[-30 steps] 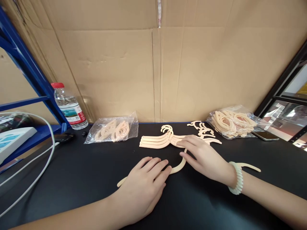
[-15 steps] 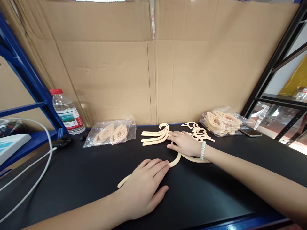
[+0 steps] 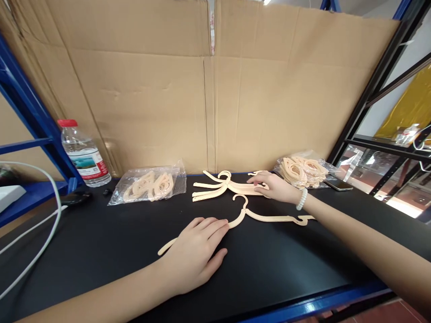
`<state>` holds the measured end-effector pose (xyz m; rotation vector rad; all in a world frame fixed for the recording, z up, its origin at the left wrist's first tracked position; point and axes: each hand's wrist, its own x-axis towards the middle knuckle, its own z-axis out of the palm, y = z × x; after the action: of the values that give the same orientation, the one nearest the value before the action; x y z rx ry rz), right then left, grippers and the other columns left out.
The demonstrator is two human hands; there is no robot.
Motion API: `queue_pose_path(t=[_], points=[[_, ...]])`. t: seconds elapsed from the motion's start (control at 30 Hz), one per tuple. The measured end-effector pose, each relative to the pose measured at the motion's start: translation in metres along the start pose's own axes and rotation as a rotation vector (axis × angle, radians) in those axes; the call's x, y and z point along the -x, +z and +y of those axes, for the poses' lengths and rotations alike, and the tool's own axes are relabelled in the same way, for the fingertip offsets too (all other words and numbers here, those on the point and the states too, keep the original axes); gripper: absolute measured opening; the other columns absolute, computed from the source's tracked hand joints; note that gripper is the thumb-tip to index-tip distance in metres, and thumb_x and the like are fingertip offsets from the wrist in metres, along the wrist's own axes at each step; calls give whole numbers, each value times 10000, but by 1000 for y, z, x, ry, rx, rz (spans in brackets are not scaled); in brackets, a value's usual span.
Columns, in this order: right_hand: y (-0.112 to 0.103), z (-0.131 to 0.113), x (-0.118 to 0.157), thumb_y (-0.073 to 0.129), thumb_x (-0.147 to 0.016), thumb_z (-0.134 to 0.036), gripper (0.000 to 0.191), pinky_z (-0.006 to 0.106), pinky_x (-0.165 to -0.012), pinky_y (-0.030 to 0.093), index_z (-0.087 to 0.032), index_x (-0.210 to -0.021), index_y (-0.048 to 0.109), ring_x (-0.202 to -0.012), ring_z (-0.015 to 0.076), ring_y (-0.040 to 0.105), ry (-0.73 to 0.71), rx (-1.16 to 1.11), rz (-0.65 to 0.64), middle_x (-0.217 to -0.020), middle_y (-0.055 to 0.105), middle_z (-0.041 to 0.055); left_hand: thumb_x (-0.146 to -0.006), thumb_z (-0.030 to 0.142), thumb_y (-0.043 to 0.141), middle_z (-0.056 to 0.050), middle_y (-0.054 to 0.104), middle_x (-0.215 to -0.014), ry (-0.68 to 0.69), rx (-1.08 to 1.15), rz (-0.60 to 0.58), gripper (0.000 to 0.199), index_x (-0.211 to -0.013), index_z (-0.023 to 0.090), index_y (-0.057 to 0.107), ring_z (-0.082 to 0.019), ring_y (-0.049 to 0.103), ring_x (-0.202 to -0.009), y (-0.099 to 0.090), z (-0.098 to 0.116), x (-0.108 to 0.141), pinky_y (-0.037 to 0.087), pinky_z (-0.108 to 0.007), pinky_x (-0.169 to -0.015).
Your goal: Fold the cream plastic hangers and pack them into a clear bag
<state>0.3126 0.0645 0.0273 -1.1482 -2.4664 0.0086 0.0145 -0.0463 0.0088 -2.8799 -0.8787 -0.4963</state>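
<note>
A cream folding clothes hanger [image 3: 269, 218] lies unfolded on the black table, its hook pointing up and its right end showing a curled notch. My left hand [image 3: 198, 251] rests flat with fingers extended over the hanger's left arm, hiding part of it. Behind it lies a group of similar hangers [image 3: 212, 193], their arms fanned to the left and lying together on the right. My right hand [image 3: 279, 188] is at the right end of that group, fingers apart and slightly bent. Its fingertips seem to touch the group and cover its end.
A clear bag of folded hangers [image 3: 148, 185] lies at the back left, and a fuller bag [image 3: 299, 170] at the back right beside a phone [image 3: 338, 183]. A water bottle [image 3: 85, 157] stands far left near a white cable [image 3: 57, 215]. Cardboard [image 3: 151, 98] walls off the back.
My right hand has moved right from the middle of the hanger group, uncovering the hooks. Another hanger now appears with that group. My left hand stays on the front hanger; the view has shifted slightly.
</note>
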Motion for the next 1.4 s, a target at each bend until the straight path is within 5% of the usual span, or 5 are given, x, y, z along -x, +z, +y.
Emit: queue_pose_path(t=[0.23, 0.53, 0.83, 1.2, 1.4], points=[[5, 26, 20, 611, -826, -278, 115, 293, -686, 428, -179, -849, 664, -751, 190, 562, 150, 34, -23, -718, 600, 27, -910, 76, 379, -78, 666, -1167, 26, -40, 81, 339, -1166, 148, 588, -235, 603, -1029, 4, -10, -4, 479, -379, -843], [-15, 35, 11, 553, -831, -336, 205, 272, -653, 449, -179, -860, 682, -741, 180, 604, 225, -78, -76, -809, 682, 46, -900, 108, 414, -97, 600, -1268, -27, -3, 144, 370, -1239, 175, 546, -247, 554, -1121, 9, -15, -2, 452, -422, -932], [-37, 82, -27, 556, -829, -193, 204, 227, -729, 486, -182, -972, 702, -841, 175, 678, 452, 286, -156, -932, 741, 44, -884, 88, 425, -80, 677, -1115, 323, 178, 33, 311, -1124, 185, 597, -208, 604, -1003, -1, 3, -6, 465, -349, -903], [25, 71, -71, 510, -849, -82, 299, 325, -851, 455, -151, -1096, 663, -1038, 257, 601, 216, 436, -251, -1016, 722, 123, -886, 101, 402, -96, 680, -1078, 313, 187, 10, 301, -1099, 180, 599, -219, 605, -995, -1, 2, -6, 479, -348, -873], [23, 58, -70, 515, -846, -89, 224, 345, -877, 432, -134, -979, 691, -1050, 265, 580, 139, 470, -193, -986, 713, 160, -888, 104, 399, -94, 683, -1081, 326, 167, 3, 293, -1091, 169, 598, -221, 603, -994, 0, 1, -5, 469, -346, -868]])
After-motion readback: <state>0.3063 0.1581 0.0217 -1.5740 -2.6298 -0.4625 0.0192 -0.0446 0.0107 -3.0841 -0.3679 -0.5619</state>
